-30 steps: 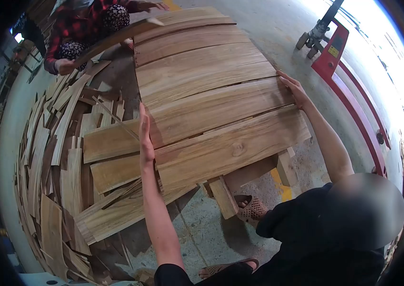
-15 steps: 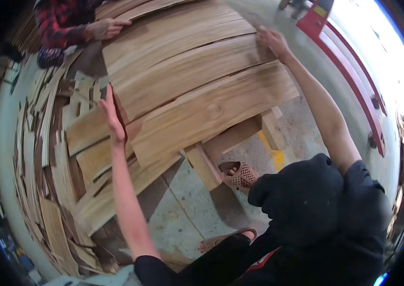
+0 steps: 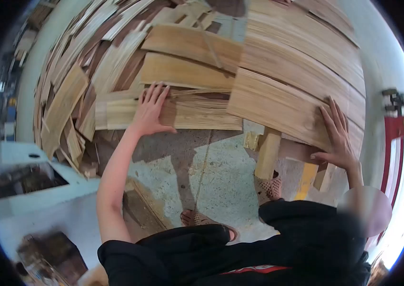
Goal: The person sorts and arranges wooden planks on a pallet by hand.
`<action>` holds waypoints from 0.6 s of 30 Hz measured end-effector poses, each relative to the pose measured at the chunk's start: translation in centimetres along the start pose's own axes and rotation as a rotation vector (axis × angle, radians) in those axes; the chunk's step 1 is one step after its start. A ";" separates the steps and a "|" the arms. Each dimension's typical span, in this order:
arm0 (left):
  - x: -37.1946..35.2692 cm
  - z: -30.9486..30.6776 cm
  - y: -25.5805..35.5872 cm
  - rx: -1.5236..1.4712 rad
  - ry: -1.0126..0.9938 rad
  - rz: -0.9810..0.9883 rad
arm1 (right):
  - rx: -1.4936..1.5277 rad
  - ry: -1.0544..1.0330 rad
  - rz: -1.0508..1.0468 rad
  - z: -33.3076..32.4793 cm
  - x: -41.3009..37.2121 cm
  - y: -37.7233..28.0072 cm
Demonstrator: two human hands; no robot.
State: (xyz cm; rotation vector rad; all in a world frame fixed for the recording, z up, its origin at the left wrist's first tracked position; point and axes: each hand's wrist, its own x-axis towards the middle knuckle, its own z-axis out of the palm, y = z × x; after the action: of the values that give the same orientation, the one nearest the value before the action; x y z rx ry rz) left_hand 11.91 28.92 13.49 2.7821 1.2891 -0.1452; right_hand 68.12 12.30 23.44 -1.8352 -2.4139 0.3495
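One front plank [image 3: 278, 107] overlies a wooden block [image 3: 267, 153]. At the plank's right end, the right hand [image 3: 341, 140] is wide; left of the plank, the left hand [image 3: 149, 110] is wide over a board [image 3: 199, 117]. Apparent step: hand placement, calling next for steady edge contact.

A red pallet truck [image 3: 394, 136] stood at right; a pale housing [image 3: 75, 190] with a dark opening [image 3: 23, 181], at left; a yellow stripe [image 3: 305, 181] marked the floor [image 3: 225, 171].

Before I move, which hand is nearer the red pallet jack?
Right: your right hand is at the wide plank, towards the red pallet jack; your left hand is farther, over loose boards.
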 end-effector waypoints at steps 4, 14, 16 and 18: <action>-0.2 0.6 0.3 -0.015 -0.071 0.058 | 0.067 0.040 -0.057 -1.6 2.6 -1.0; -2.7 -0.2 -0.4 -0.048 -0.013 0.066 | 0.293 -0.113 -0.712 -3.4 10.1 -14.8; -2.9 -0.1 0.9 -0.079 0.008 -0.014 | 0.388 -0.194 -0.819 -1.0 10.0 -17.1; -2.8 0.0 1.3 -0.066 0.001 -0.051 | 0.434 -0.224 -0.955 2.0 9.7 -19.5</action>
State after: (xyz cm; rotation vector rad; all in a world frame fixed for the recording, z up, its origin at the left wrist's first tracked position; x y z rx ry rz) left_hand 11.07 25.94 13.82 2.6962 1.3401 -0.1017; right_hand 46.75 16.43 25.39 -0.3931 -2.7118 0.8878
